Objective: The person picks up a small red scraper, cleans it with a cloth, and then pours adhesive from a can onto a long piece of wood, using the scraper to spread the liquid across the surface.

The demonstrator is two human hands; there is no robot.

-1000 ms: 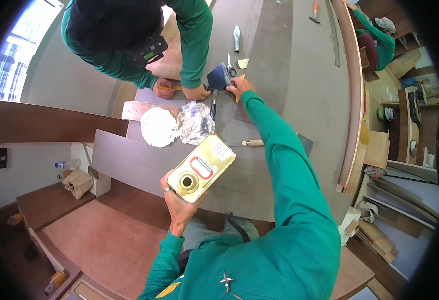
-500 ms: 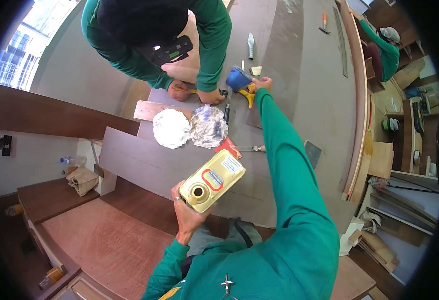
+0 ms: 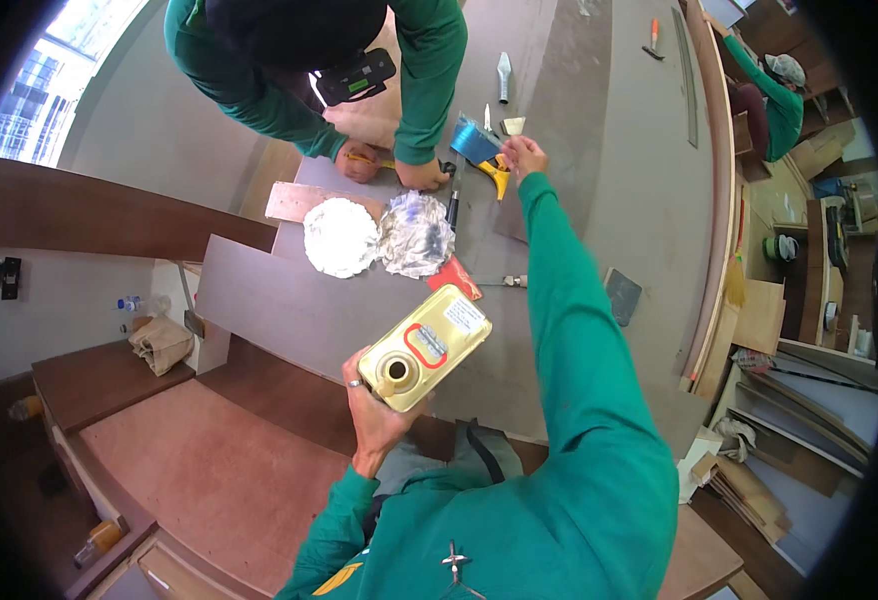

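My left hand [image 3: 379, 408] grips a gold rectangular metal can [image 3: 451, 345] from below, tilted so its top faces me. Its round mouth is uncapped, beside a red-ringed carry handle. Out ahead, my right hand [image 3: 526, 156] is closed at the right edge of a blue flat piece [image 3: 474, 141]; its fingertips are partly hidden. A yellow handle [image 3: 500, 181] lies just under that hand. Between my hands and the co-worker sit a white crumpled round bundle [image 3: 342, 238], a grey-stained one [image 3: 417, 234] and a red flat piece [image 3: 456, 278].
Opposite, a co-worker's hands [image 3: 421, 176] rest by a wooden strip [image 3: 299, 201]. A putty knife [image 3: 504, 78], a hammer [image 3: 653, 38], a dark square plate [image 3: 621, 296] and a long metal strip [image 3: 686, 80] lie on the grey panel [image 3: 649, 180]. Another person [image 3: 781, 110] crouches far right.
The blue piece looks lighter and more tilted than before. My right hand has moved slightly forward, its fingers more curled. The can is turned slightly in my left hand.
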